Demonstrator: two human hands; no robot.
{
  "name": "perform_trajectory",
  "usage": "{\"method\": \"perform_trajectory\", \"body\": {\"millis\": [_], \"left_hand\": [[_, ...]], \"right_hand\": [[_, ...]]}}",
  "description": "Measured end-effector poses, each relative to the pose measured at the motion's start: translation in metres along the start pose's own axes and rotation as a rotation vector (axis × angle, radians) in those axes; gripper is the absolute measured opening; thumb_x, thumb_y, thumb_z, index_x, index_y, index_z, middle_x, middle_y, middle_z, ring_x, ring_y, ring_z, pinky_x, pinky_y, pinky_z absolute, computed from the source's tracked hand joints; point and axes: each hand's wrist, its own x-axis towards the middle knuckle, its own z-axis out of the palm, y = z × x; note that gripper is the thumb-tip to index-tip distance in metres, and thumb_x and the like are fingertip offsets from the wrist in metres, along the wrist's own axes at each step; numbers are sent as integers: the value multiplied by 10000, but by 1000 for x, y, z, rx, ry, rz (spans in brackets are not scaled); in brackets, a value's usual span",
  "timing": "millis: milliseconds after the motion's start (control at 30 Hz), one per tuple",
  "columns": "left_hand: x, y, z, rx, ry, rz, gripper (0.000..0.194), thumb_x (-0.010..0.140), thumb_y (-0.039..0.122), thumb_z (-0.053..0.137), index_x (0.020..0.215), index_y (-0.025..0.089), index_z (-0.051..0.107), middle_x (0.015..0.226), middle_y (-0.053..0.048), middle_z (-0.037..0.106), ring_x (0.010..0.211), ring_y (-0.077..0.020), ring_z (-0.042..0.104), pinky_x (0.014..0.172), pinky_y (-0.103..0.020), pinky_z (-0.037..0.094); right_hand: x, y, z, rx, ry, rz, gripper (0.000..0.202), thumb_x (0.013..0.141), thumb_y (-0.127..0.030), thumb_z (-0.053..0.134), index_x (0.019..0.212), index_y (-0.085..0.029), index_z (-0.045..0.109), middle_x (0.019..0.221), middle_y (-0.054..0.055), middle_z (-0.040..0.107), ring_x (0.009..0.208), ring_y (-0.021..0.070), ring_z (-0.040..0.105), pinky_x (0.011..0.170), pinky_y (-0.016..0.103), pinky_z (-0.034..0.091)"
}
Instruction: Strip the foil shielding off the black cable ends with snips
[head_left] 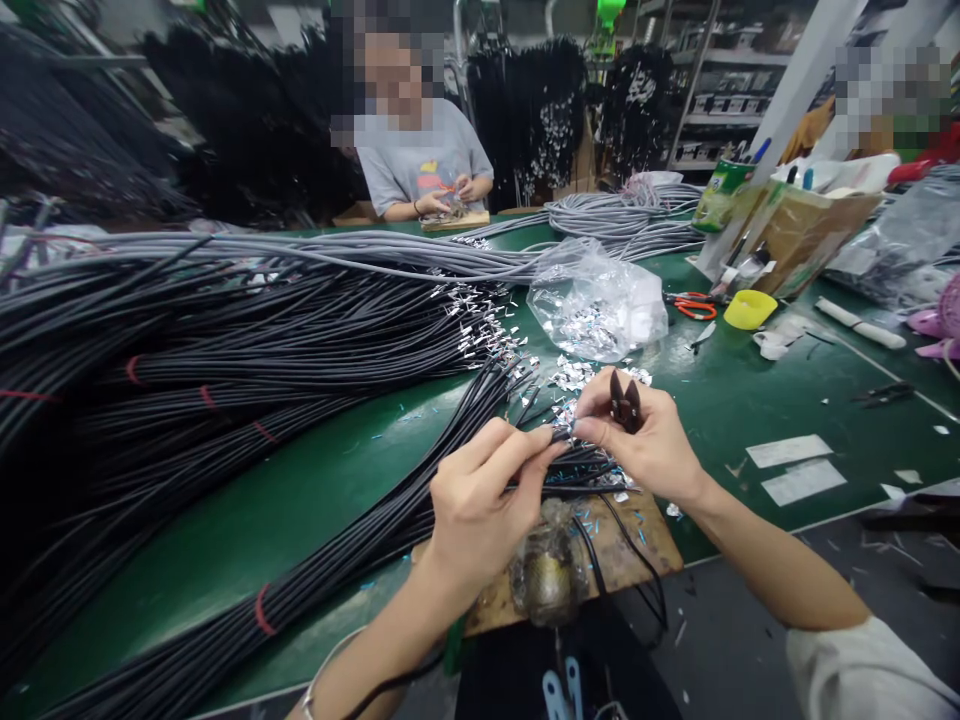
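Observation:
My left hand (487,490) pinches the end of a black cable (559,434) over the front edge of the table. Thumb and forefinger of my right hand (637,435) close on the tip of that same cable, touching my left fingertips. Dark cutters (624,400) rest in my right hand, their short jaws pointing up. Beneath both hands lie more black cable ends and a worn wooden board (645,545). A bundle of black cables (360,530) tied with a red band runs to the lower left.
Large black cable bundles (300,350) cover the left of the green table (300,480). Grey cables (360,248) cross behind. Beyond my hands are a plastic bag of scraps (600,305), orange-handled scissors (694,306) and a yellow ring (750,309). A person (427,160) sits opposite, hands busy.

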Motion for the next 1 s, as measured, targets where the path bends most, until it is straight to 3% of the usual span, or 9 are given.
{"method": "perform_trajectory", "body": {"millis": [133,233,367,500,533,667,733,833,1000], "left_hand": [[4,-3,-2,-32,-63,-59,60,804,153,637,829,146,690,688,-9,623,570,-73,537,550,-186,424],[8,-5,-2,-198,-247,-217,173,847,215,578,723,148,678,594,6,583,510,-73,496,491,-192,380],[9,-3,-3,-419,-425,-455,326,884,288,509,615,143,622,545,11,554,473,-67,461,454,-189,348],[9,-1,-7,-431,-357,-453,323,878,285,510,605,142,607,561,6,550,504,-74,477,470,-190,350],[10,-1,-8,-429,-344,-436,325,879,274,506,598,143,601,559,6,547,511,-75,482,480,-190,357],[12,-2,-8,-403,-340,-365,326,884,243,492,590,145,593,550,10,546,517,-77,495,503,-192,374],[12,-1,-7,-355,-334,-345,307,877,232,505,602,146,609,550,11,554,511,-76,496,498,-195,368],[11,0,-7,-232,-233,-307,212,835,211,574,646,152,649,551,19,560,489,-71,470,472,-202,340],[11,0,-13,-155,-49,-225,93,785,157,632,702,165,673,563,31,566,480,-65,448,462,-194,341]], "right_hand": [[-1,9,4,334,-154,251,307,733,-444,690,693,-172,552,596,-54,427,470,59,327,426,219,261],[-3,10,5,270,-204,124,292,771,-448,643,701,-180,551,620,-40,452,497,75,357,444,230,285],[1,7,-5,-221,65,-222,139,809,-251,623,699,-186,567,702,-1,534,661,119,476,595,271,375],[9,7,-20,-231,518,-148,156,866,-297,557,760,-190,596,641,-13,502,574,103,446,535,260,352],[10,7,-21,-206,479,-100,210,892,-321,516,770,-185,619,625,-12,505,556,100,441,527,261,348],[6,0,-10,-143,2,-129,152,852,-278,585,773,-178,669,689,6,589,642,110,519,575,257,396],[0,-4,-3,-120,-26,-188,71,818,-232,629,788,-181,668,716,5,602,672,113,546,591,253,419],[-5,-5,0,-200,66,-264,59,826,-201,615,807,-192,671,734,5,624,667,111,557,600,253,433],[-5,-1,-4,-266,-11,-151,270,874,-290,554,1131,-230,606,994,46,659,860,144,597,763,303,470]]}}
